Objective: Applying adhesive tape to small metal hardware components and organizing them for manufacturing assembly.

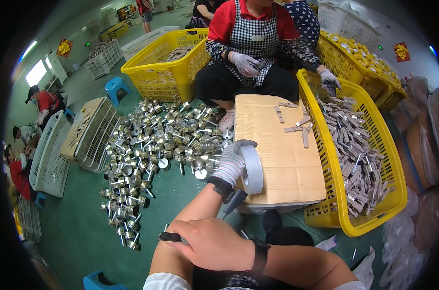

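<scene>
My left hand (pixel 230 164) wears a striped glove and grips a wide roll of pale grey tape (pixel 253 170). The roll stands on edge at the left side of a cardboard-topped work surface (pixel 282 174). Crossing over my left forearm, my bare right hand (pixel 212 243) has its fingers closed on a short dark strip (pixel 171 237), whose kind I cannot make out. A dark, handle-like piece (pixel 235 202) sticks out beside my left wristband. Several grey clip-like metal parts (pixel 299 129) lie on the far right of the cardboard.
Many metal cup-shaped parts with stems (pixel 147 159) cover the green floor at left. A yellow crate (pixel 347 224) of grey parts stands at right. Across from me sits a person in a checked apron (pixel 258 38), one gloved hand (pixel 329 81) over that crate. Another yellow crate (pixel 154 75) stands behind.
</scene>
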Tool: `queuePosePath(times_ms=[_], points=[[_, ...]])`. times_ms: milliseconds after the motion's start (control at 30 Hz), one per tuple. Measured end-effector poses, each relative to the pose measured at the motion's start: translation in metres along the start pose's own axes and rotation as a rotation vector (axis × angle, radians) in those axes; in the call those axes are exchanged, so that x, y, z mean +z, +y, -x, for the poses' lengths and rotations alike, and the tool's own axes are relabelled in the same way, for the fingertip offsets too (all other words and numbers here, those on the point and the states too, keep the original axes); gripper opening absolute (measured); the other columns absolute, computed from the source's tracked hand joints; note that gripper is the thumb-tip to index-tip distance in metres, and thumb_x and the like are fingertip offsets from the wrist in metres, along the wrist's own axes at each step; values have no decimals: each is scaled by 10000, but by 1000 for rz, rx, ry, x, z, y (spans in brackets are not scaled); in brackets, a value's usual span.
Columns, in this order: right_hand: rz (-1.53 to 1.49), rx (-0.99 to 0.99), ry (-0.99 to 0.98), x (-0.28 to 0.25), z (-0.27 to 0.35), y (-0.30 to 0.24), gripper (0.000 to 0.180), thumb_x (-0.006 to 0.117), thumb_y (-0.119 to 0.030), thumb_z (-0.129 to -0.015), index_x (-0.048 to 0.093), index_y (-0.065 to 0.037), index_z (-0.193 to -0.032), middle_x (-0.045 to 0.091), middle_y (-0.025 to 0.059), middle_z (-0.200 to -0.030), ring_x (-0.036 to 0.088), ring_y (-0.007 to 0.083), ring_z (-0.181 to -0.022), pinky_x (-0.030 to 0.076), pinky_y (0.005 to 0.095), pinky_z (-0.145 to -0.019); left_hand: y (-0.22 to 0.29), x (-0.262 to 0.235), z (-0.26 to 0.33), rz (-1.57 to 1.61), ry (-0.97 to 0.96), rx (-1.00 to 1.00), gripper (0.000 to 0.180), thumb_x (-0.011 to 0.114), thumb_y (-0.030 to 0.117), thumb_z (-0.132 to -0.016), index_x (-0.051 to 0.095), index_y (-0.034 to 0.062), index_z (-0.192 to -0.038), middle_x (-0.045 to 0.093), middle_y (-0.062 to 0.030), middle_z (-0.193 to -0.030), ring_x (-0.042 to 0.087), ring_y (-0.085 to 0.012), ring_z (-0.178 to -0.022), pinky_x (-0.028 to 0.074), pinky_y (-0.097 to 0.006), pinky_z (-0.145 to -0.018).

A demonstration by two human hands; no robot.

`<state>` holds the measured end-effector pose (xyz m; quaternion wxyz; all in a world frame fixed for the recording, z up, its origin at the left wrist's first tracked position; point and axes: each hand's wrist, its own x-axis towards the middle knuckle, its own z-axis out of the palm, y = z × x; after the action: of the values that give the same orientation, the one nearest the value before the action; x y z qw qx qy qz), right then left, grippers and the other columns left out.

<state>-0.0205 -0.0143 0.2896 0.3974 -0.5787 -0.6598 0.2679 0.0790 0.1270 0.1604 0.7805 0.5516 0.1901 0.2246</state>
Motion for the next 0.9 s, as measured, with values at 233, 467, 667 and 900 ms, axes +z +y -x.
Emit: queuePosePath(times_ms=[233,467,667,900], points=[[54,38,195,-34,11,18,176,505,-181,-855,536,-8,-857,559,168,-803,553,331,-745,443,384,-628,2,11,-4,61,20,-38,247,561,-69,-740,574,-22,-982,589,-89,-889,574,-149,-752,526,-258,-663],[-125,265,875,-87,20,81,216,507,-150,-884,547,-8,-726,517,48,-843,511,154,-805,379,280,-818,-9,16,-17,527,-11,-140,227,479,-72,-790,565,-19,-993,598,-108,-880,585,-180,-763,510,-272,-692],[-353,548,831,-79,35,124,197,666,-118,-773,544,-1,-874,554,46,-902,516,108,-818,411,250,-768,3,25,-9,61,-34,-67,289,656,-50,-706,585,7,-981,608,-56,-842,587,-124,-750,506,-236,-645],[-459,550,707,-74,45,135,261,671,-145,-776,550,-5,-960,599,51,-862,549,100,-808,433,249,-737,-2,31,-12,-46,-120,-53,219,608,-22,-768,583,12,-982,613,-61,-867,602,-140,-732,513,-247,-633]])
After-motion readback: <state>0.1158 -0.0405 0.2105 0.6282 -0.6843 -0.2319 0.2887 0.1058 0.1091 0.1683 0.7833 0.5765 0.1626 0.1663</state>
